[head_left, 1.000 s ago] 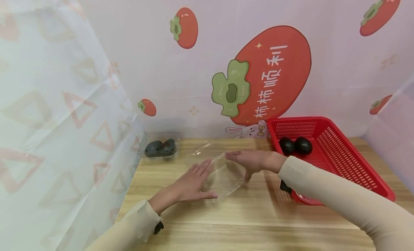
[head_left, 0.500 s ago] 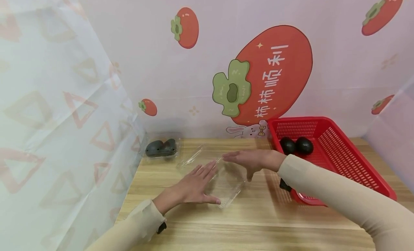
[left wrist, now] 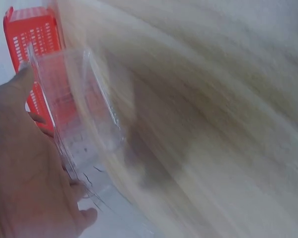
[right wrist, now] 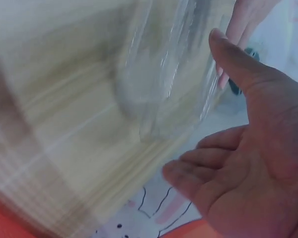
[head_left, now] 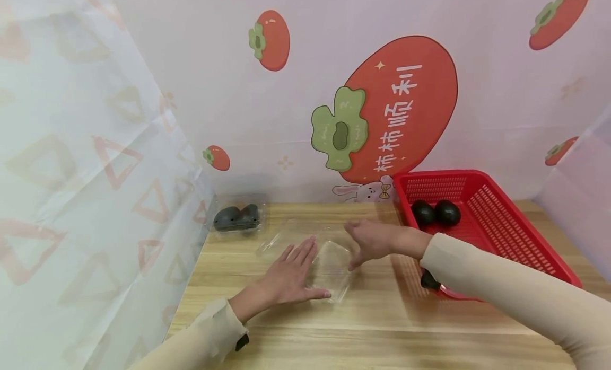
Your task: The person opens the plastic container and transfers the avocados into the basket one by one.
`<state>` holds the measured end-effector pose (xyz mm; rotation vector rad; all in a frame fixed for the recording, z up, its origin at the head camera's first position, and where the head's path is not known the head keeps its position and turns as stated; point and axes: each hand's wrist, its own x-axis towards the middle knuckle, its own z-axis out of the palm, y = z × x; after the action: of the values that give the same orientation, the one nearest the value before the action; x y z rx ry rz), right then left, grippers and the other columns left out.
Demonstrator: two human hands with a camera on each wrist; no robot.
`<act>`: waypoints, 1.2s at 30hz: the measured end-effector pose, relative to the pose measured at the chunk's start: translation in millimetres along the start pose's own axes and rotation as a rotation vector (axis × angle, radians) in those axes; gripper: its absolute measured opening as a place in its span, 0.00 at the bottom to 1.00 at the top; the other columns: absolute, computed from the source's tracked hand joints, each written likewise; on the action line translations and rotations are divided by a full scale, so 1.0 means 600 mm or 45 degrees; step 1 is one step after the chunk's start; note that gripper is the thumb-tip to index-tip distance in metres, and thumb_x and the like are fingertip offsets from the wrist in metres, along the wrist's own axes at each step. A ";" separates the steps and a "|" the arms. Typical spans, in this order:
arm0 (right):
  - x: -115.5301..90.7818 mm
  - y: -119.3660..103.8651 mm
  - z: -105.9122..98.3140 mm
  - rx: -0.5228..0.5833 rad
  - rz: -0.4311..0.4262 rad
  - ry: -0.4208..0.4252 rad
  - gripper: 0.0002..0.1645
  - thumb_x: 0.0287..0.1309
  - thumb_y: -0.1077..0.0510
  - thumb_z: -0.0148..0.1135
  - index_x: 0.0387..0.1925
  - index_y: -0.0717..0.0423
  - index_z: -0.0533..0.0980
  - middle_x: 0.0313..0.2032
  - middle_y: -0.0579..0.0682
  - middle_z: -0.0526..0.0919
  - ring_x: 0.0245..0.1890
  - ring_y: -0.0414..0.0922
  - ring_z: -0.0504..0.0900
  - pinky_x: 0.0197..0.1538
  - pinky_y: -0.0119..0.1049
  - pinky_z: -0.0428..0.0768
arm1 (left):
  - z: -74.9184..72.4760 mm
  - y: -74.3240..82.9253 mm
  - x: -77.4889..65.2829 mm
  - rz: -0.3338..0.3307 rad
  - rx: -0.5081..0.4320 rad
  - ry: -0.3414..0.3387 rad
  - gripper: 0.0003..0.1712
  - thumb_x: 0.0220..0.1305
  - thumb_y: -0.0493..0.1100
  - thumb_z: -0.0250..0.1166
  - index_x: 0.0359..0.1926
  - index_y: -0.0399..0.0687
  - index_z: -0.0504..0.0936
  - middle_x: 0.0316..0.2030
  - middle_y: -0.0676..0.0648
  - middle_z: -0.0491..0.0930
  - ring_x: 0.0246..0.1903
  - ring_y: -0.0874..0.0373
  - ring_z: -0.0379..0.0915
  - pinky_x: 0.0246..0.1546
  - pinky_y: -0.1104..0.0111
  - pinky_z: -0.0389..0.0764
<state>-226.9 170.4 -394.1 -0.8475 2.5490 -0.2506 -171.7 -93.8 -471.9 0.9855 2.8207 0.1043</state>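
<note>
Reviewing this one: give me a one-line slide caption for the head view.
Over a wooden tabletop, left hand and right hand at a clear plastic container, red basket to the right.

Behind the wooden tabletop (head_left: 372, 327) there is a pale pink backdrop (head_left: 191, 57), on which are printed several red persimmons (head_left: 277, 40), white Chinese characters (head_left: 398, 115) and a small rabbit (head_left: 366, 192). At the left side stands a creased whitish sheet (head_left: 71, 121) with faded triangles (head_left: 106, 160), and it looks brighter than the right-hand sheet (head_left: 577, 195).

left hand (left wrist: 27, 158) at clear plastic box (left wrist: 69, 106); red basket (left wrist: 32, 29) beyond
</note>
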 end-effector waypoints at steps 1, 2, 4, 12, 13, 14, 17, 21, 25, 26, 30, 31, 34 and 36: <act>-0.003 -0.003 0.001 0.007 0.021 -0.009 0.64 0.56 0.36 0.79 0.77 0.72 0.61 0.76 0.69 0.66 0.73 0.64 0.72 0.72 0.58 0.71 | 0.000 0.003 -0.001 -0.016 -0.007 -0.001 0.69 0.65 0.85 0.51 0.85 0.37 0.46 0.85 0.39 0.40 0.84 0.50 0.38 0.81 0.49 0.48; -0.006 -0.007 0.003 0.018 0.040 -0.016 0.64 0.56 0.36 0.79 0.77 0.73 0.61 0.76 0.69 0.66 0.73 0.64 0.71 0.72 0.58 0.71 | 0.000 0.005 -0.002 -0.032 -0.018 -0.002 0.69 0.65 0.85 0.50 0.85 0.37 0.46 0.85 0.39 0.39 0.84 0.50 0.38 0.81 0.49 0.48; -0.010 -0.015 0.007 0.023 0.067 -0.022 0.66 0.56 0.36 0.79 0.77 0.76 0.60 0.76 0.72 0.63 0.74 0.66 0.69 0.73 0.59 0.69 | 0.000 0.010 -0.003 -0.069 -0.040 -0.006 0.69 0.66 0.86 0.48 0.85 0.37 0.46 0.85 0.39 0.38 0.84 0.49 0.37 0.81 0.49 0.46; -0.017 -0.032 0.027 0.061 0.076 0.068 0.75 0.51 0.33 0.81 0.75 0.84 0.54 0.75 0.81 0.55 0.78 0.69 0.58 0.76 0.59 0.63 | 0.007 0.023 -0.003 -0.169 -0.030 0.029 0.69 0.67 0.87 0.42 0.84 0.35 0.46 0.85 0.37 0.38 0.84 0.45 0.37 0.81 0.49 0.48; -0.017 -0.033 0.029 0.080 0.079 0.060 0.76 0.51 0.33 0.81 0.75 0.84 0.52 0.76 0.82 0.53 0.79 0.70 0.56 0.77 0.59 0.61 | 0.008 0.025 -0.003 -0.176 -0.031 0.034 0.69 0.67 0.87 0.42 0.84 0.35 0.46 0.85 0.37 0.38 0.84 0.45 0.37 0.81 0.49 0.48; -0.018 -0.033 0.031 0.099 0.082 0.047 0.77 0.52 0.34 0.81 0.75 0.85 0.50 0.76 0.84 0.50 0.79 0.71 0.52 0.77 0.60 0.59 | 0.009 0.026 -0.002 -0.182 -0.031 0.037 0.69 0.67 0.87 0.41 0.84 0.35 0.45 0.85 0.37 0.38 0.84 0.45 0.37 0.81 0.49 0.48; -0.017 -0.033 0.038 0.145 0.094 0.008 0.77 0.54 0.36 0.81 0.76 0.85 0.46 0.77 0.84 0.44 0.81 0.72 0.46 0.79 0.59 0.55 | 0.011 0.028 -0.003 -0.181 -0.031 0.043 0.69 0.68 0.86 0.41 0.84 0.35 0.45 0.85 0.37 0.38 0.84 0.44 0.37 0.81 0.49 0.48; -0.013 -0.031 0.047 0.154 0.102 -0.007 0.76 0.56 0.38 0.80 0.76 0.85 0.45 0.78 0.83 0.41 0.81 0.73 0.42 0.79 0.59 0.53 | 0.011 0.027 -0.004 -0.160 -0.047 0.052 0.67 0.70 0.84 0.44 0.84 0.34 0.46 0.85 0.35 0.38 0.84 0.43 0.37 0.81 0.49 0.49; -0.009 -0.028 0.050 0.141 0.088 0.006 0.76 0.55 0.39 0.81 0.76 0.85 0.45 0.78 0.83 0.40 0.81 0.73 0.42 0.79 0.59 0.55 | 0.006 0.023 -0.007 -0.141 -0.093 0.045 0.65 0.71 0.81 0.46 0.84 0.33 0.46 0.85 0.36 0.38 0.84 0.44 0.36 0.81 0.48 0.49; -0.008 -0.027 0.050 0.136 0.080 0.009 0.76 0.54 0.39 0.82 0.76 0.85 0.45 0.78 0.83 0.40 0.81 0.73 0.42 0.79 0.59 0.55 | 0.005 0.021 -0.007 -0.134 -0.104 0.043 0.64 0.72 0.81 0.47 0.84 0.33 0.46 0.85 0.36 0.38 0.84 0.44 0.36 0.81 0.48 0.49; -0.003 -0.022 0.050 0.155 0.047 0.006 0.76 0.54 0.41 0.83 0.77 0.85 0.45 0.78 0.83 0.39 0.81 0.73 0.40 0.80 0.59 0.51 | 0.000 0.013 -0.010 -0.096 -0.127 0.021 0.63 0.73 0.78 0.50 0.84 0.33 0.45 0.85 0.36 0.37 0.84 0.44 0.36 0.80 0.47 0.48; -0.002 -0.020 0.050 0.167 0.038 0.003 0.76 0.53 0.42 0.83 0.77 0.84 0.44 0.78 0.82 0.38 0.81 0.72 0.40 0.80 0.59 0.50 | -0.001 0.010 -0.011 -0.085 -0.127 0.017 0.63 0.73 0.78 0.51 0.84 0.33 0.45 0.85 0.36 0.37 0.84 0.44 0.36 0.80 0.47 0.48; 0.000 -0.016 0.050 0.191 0.008 -0.006 0.77 0.53 0.44 0.84 0.78 0.83 0.43 0.79 0.80 0.37 0.82 0.70 0.38 0.80 0.59 0.48 | -0.005 0.000 -0.013 -0.045 -0.126 0.000 0.62 0.73 0.75 0.54 0.84 0.33 0.44 0.85 0.35 0.37 0.84 0.44 0.37 0.80 0.46 0.49; 0.001 -0.014 0.049 0.195 -0.011 -0.013 0.77 0.52 0.45 0.84 0.78 0.83 0.43 0.79 0.79 0.37 0.82 0.69 0.38 0.81 0.59 0.48 | -0.008 -0.007 -0.014 -0.023 -0.131 -0.011 0.62 0.73 0.75 0.55 0.84 0.33 0.44 0.85 0.36 0.38 0.84 0.44 0.37 0.80 0.47 0.50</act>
<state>-209.3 162.2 -418.2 -0.7989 2.4806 -0.4370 -168.5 -102.1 -466.7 0.9358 2.7845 0.2398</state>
